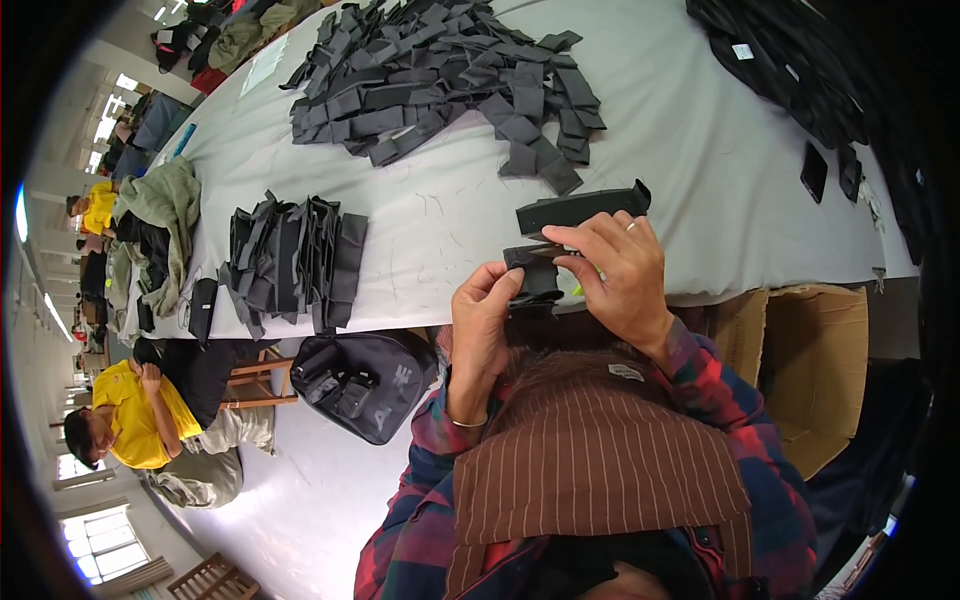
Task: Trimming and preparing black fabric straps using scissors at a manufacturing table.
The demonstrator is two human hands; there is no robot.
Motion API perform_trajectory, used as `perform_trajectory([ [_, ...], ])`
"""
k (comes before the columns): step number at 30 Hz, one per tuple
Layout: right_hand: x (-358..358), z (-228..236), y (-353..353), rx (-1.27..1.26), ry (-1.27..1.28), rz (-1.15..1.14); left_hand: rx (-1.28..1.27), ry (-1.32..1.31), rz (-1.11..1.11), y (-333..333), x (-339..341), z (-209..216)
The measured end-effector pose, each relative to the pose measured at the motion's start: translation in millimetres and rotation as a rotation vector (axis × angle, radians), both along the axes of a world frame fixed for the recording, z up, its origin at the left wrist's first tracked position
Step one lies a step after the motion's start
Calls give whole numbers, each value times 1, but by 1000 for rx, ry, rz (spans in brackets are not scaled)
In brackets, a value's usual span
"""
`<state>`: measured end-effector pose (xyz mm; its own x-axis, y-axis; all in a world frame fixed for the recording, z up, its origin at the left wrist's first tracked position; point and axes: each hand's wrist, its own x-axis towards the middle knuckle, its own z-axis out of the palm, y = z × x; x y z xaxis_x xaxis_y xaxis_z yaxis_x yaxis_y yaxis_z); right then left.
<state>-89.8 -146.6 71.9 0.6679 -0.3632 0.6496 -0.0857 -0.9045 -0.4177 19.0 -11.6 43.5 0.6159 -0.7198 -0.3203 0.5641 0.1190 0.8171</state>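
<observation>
While both hands work at the near edge of the desk, the scene reads as follows.

Left hand: the left hand (487,305) is curled, thumb and fingertips pinching the left end of a small black fabric piece (533,274).
Right hand: the right hand (622,270) lies over the right side of the same piece, fingers bent and pressing down on it, a ring on one finger.
Black fabric piece: it sits between the two hands, just over the desk's front edge, folded dark cloth with a flap hanging down.
Second piece: a longer black fabric strip (583,207) lies on the desk just beyond the right hand's fingertips.
Desk: the desk (700,150) is covered in pale grey sheeting marked with faint lines.
Loose heap: a large pile of dark grey fabric pieces (445,75) spreads over the far middle of the desk.
Sorted stack: a row of stacked black fabric pieces (295,262) stands at the left near edge, well apart from the hands.
Far right: black garments (790,70) lie along the right rim.
Below the desk: a black bag (362,385) rests on the floor beside a wooden stool (262,375); a cardboard box (815,370) stands at the right.
Apron: a brown striped apron (590,460) covers the person's plaid shirt.
Others: a person in a yellow shirt (145,405) sits at the left.
</observation>
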Motion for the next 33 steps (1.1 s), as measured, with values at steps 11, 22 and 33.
perform_trajectory([
  [11,-1,-8,-1,-20,-46,-13,-5,86,60,-3,-4,3],
  [22,-1,-8,2,-21,-64,-17,-26,104,84,-2,-6,0],
  [33,2,-8,3,-41,-85,-39,-68,93,110,-1,-7,-4],
])
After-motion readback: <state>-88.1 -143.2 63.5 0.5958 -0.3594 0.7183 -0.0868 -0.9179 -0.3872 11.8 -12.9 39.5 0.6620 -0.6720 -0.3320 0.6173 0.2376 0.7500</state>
